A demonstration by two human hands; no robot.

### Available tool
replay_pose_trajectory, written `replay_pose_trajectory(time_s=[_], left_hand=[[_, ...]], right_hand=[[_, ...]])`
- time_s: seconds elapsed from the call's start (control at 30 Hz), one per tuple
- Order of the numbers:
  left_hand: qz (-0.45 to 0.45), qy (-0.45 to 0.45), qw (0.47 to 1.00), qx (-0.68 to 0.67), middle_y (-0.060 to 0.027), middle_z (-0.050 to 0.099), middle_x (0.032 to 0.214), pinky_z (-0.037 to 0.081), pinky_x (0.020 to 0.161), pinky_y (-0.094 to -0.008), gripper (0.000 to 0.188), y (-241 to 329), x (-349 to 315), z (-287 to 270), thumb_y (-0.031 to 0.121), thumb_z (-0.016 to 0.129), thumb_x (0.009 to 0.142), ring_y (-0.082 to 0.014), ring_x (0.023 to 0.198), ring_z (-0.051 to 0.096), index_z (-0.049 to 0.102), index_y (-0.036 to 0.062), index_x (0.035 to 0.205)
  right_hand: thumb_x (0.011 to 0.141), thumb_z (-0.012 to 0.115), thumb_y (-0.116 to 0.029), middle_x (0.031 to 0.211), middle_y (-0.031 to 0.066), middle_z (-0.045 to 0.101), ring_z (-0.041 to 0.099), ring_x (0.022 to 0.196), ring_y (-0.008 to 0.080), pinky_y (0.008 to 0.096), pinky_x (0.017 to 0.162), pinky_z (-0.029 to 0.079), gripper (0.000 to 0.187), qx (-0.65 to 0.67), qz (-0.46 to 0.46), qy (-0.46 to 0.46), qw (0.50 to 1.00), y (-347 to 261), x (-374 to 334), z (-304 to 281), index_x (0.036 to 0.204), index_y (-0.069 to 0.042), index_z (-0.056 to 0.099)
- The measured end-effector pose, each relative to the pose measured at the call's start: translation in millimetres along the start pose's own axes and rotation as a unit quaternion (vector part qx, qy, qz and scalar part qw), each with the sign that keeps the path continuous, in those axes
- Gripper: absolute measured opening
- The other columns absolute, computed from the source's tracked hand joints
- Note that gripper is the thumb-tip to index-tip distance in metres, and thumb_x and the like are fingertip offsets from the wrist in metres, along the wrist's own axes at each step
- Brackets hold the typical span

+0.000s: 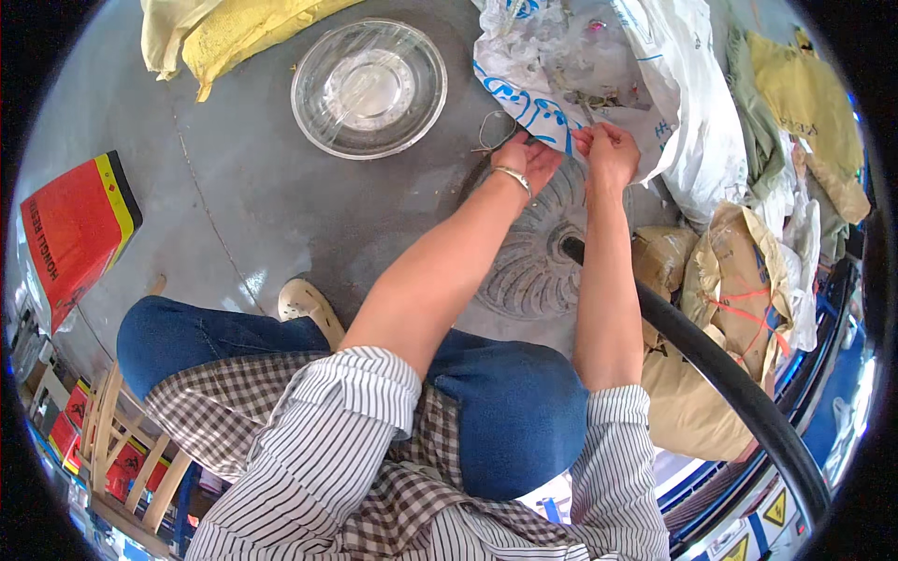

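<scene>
A white woven sack [687, 103] with blue print stands with its mouth folded open at the upper right, and crumpled clear plastic [599, 61] shows inside. My right hand [610, 154] is closed, pinching the near rim of the sack. Palm turned up, my left hand [533, 163] lies just left of it against the sack's lower edge. Its fingers look loosely spread, though their tips are partly hidden. A thin wire loop [485, 131] is by my left wrist. To the left, a round clear basin [309, 89] rests on the grey floor.
Below my hands lies a dark ribbed round base [528, 257], its black pole [720, 379] slanting to the lower right. Brown paper bags [739, 271] crowd the right side. A red box [70, 234] and wooden chair [117, 439] are at left; yellow sacking [248, 37] lies at the top.
</scene>
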State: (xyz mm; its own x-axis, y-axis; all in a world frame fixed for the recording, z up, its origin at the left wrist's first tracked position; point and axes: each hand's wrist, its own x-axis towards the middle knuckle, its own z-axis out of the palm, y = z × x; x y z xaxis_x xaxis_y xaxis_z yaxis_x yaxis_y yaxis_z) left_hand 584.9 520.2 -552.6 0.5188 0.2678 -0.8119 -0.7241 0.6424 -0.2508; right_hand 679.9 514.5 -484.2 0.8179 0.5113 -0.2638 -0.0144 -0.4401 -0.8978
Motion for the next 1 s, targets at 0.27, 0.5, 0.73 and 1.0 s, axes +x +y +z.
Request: replay_pose_trajectory(time_s=[0.27, 0.5, 0.73, 1.0], left_hand=[[-0.215, -0.1, 0.955, 0.18, 0.0038, 0.051, 0.058, 0.045, 0.053, -0.0332, 0.03, -27, 12, 5, 0.035, 0.045, 0.094, -0.0103, 0.053, 0.051, 0.054, 0.0147, 0.074], [-0.059, 0.078, 0.944, 0.314, -0.0025, 0.056, 0.062, 0.045, 0.065, -0.0463, 0.016, -39, 42, 32, 0.022, 0.053, 0.084, -0.0175, 0.061, 0.058, 0.053, 0.0146, 0.069], [-0.077, 0.115, 0.934, 0.328, -0.0068, 0.062, 0.098, 0.047, 0.076, -0.0344, 0.03, -65, 41, 40, 0.026, 0.038, 0.091, -0.022, 0.085, 0.058, 0.062, 0.0075, 0.097], [-0.147, 0.058, 0.924, 0.35, -0.0022, 0.056, 0.073, 0.041, 0.05, -0.0394, 0.017, -46, 17, 23, 0.027, 0.054, 0.084, -0.0208, 0.064, 0.053, 0.061, 0.012, 0.087]], right_hand=[[0.076, 0.06, -0.011, 0.066, 0.0111, 0.066, 0.065, 0.061, 0.0179, 0.0306, 0.056, 0.052, 0.014, -0.209, 0.045, -0.036, 0.976, 19, 6, -21, 0.083, 0.002, 0.062], [0.073, 0.061, -0.02, 0.076, 0.0131, 0.067, 0.064, 0.076, 0.0325, 0.0411, 0.072, 0.049, 0.017, -0.364, -0.079, -0.043, 0.927, 15, -5, -19, 0.081, -0.005, 0.064], [0.078, 0.06, -0.016, 0.072, 0.0144, 0.064, 0.063, 0.069, 0.0323, 0.0401, 0.064, 0.049, 0.013, -0.438, -0.207, -0.028, 0.875, 15, -29, -55, 0.081, -0.003, 0.061], [0.087, 0.057, -0.006, 0.072, 0.0069, 0.065, 0.061, 0.059, 0.0093, 0.0225, 0.051, 0.046, 0.008, -0.188, -0.168, -0.015, 0.967, -65, -110, -46, 0.088, 0.001, 0.06]])
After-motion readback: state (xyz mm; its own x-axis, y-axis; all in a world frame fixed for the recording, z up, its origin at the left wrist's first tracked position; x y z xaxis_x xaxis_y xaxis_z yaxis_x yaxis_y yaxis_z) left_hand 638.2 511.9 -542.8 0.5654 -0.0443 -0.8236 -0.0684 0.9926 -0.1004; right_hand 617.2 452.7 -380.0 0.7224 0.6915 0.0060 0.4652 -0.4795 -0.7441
